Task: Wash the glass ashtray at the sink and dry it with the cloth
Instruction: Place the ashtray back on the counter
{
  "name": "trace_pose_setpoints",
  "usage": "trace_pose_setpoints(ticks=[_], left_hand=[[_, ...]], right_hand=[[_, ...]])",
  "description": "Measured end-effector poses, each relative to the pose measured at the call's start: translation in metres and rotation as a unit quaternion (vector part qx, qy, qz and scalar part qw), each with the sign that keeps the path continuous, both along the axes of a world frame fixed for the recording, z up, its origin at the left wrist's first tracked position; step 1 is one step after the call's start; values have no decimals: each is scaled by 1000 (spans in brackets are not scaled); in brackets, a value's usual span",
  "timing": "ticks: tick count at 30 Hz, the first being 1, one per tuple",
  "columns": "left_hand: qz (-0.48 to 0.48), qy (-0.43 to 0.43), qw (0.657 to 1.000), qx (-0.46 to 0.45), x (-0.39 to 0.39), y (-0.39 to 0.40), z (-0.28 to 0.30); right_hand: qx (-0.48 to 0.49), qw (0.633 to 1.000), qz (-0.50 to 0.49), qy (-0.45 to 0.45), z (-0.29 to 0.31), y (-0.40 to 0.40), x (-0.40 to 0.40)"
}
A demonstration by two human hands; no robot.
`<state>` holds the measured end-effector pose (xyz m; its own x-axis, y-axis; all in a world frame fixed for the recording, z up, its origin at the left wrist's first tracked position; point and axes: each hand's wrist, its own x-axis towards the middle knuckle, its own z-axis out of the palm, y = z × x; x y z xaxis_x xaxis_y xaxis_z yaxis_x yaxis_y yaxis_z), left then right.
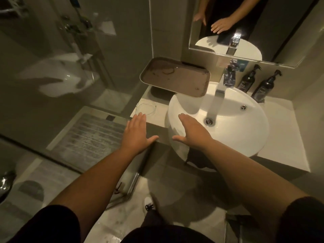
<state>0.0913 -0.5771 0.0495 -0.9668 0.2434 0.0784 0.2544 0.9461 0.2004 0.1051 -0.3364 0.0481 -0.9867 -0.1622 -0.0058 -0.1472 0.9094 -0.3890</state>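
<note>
A clear glass ashtray sits on the white counter just left of the round white sink. My left hand hovers flat and open just in front of the ashtray, fingertips almost at its near rim. Over the sink's left front rim my right hand is spread open, palm down, holding nothing. A chrome tap reaches over the basin toward the drain. No water is running. I see no cloth on the counter.
A brown tray rests at the back left, overhanging the sink rim. Two dark pump bottles stand behind the sink under a mirror. A glass shower partition lies to the left. Bare white counter extends right of the sink.
</note>
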Motion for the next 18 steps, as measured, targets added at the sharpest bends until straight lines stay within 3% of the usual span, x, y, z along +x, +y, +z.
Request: trace_pose_setpoints(ticks=[18], left_hand=[[1, -90, 994, 61, -134, -41, -44]], right_hand=[[-11, 998, 43, -49, -26, -83, -134]])
